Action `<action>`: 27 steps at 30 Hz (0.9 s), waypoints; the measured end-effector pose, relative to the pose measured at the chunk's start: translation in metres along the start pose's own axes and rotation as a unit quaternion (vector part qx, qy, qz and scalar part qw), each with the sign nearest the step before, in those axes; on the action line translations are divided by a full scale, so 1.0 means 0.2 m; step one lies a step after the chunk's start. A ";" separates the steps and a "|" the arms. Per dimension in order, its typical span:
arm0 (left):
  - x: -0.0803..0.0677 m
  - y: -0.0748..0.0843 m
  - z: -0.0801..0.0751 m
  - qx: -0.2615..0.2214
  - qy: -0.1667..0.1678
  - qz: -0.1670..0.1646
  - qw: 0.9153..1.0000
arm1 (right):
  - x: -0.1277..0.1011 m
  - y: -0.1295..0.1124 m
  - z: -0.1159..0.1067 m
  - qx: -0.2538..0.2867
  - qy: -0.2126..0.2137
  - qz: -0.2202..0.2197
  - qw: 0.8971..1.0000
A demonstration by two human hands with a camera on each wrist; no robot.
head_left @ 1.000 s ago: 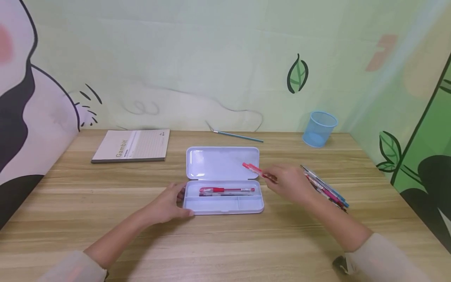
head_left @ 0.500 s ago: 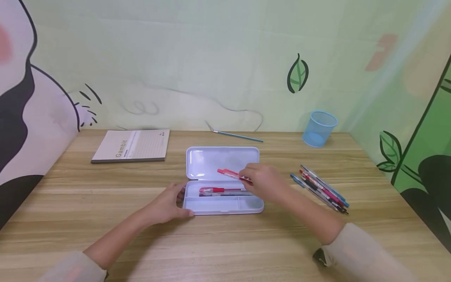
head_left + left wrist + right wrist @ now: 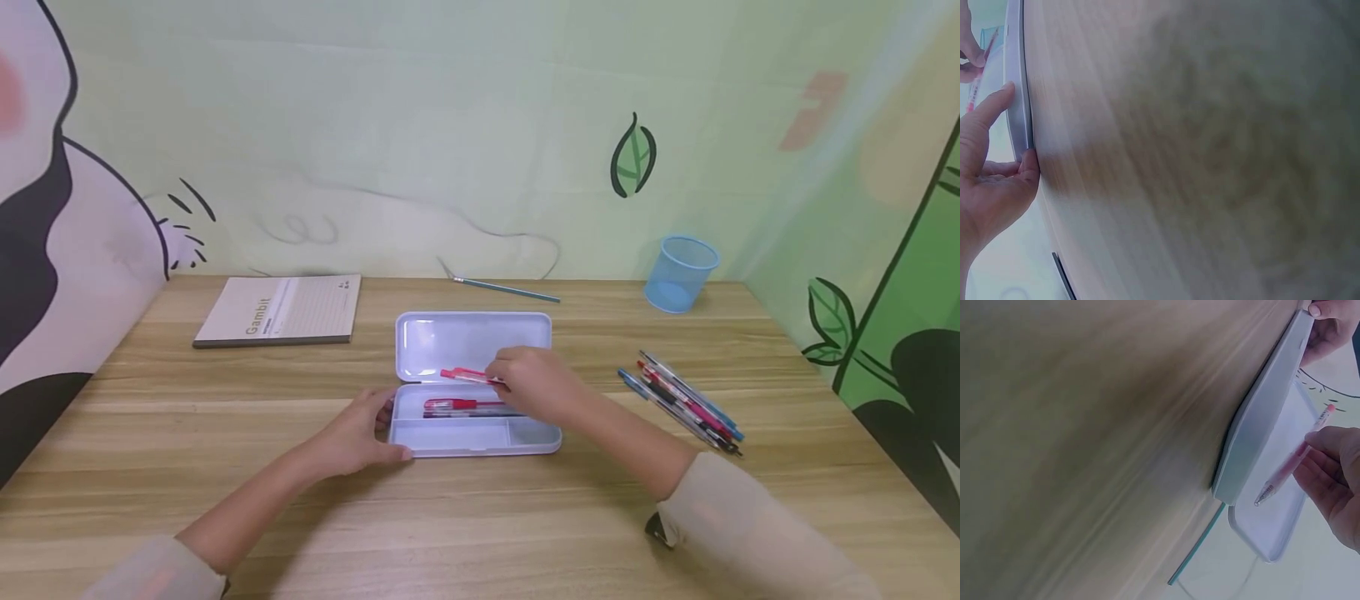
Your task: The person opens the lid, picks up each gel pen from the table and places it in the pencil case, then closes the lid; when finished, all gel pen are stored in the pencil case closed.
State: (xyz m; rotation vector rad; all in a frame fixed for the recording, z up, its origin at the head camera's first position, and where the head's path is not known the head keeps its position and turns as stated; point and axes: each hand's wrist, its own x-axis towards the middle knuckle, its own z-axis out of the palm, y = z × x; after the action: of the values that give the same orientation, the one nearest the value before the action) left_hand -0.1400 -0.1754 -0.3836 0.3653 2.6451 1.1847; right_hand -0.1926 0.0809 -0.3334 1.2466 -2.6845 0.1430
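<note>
A pale blue pencil case [image 3: 450,435] lies on the table with its lid folded back. My left hand [image 3: 362,435] grips its left end, thumb at the front corner; the left wrist view shows the thumb and fingers on the case's side. Over the back compartment, my right hand [image 3: 536,385] pinches a red pen [image 3: 465,375]. That pen [image 3: 1288,464] has a clear barrel and slants between thumb and fingers in the right wrist view, apart from the case. Inside the back compartment lie a red-capped pen [image 3: 457,404] and a darker pen [image 3: 450,414], partly hidden by my right hand.
Several pens [image 3: 686,404] lie in a bunch on the table to the right. A blue mesh cup [image 3: 678,275] stands at the back right. A thin paintbrush [image 3: 510,290] lies near the wall, and a notebook [image 3: 281,310] sits at the back left.
My right hand has carried the red pen leftward from beside the case to over its back compartment. My left hand has stayed on the case's left end.
</note>
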 end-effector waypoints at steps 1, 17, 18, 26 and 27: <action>0.00 0.00 0.00 0.000 0.001 -0.001 1.000 | 0.01 0.00 0.00 -0.002 -0.003 -0.001 1.000; 0.00 0.00 0.00 -0.005 0.001 0.009 1.000 | 0.09 -0.02 0.08 -0.012 -0.029 -0.017 0.999; 0.00 0.00 0.00 -0.005 0.000 0.010 1.000 | 0.09 -0.02 0.09 -0.013 -0.032 -0.017 0.999; 0.00 0.00 0.00 -0.006 -0.001 0.011 1.000 | 0.08 -0.02 0.11 -0.027 -0.054 -0.026 0.998; 0.00 0.00 0.00 -0.006 -0.001 0.011 1.000 | 0.08 -0.02 0.12 -0.029 -0.057 -0.027 0.998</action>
State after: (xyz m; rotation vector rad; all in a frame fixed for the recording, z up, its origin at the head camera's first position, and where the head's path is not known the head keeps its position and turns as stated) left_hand -0.1393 -0.1753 -0.3830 0.3949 2.6368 1.2057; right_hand -0.2035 0.0626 -0.3528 1.3476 -2.7241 -0.0139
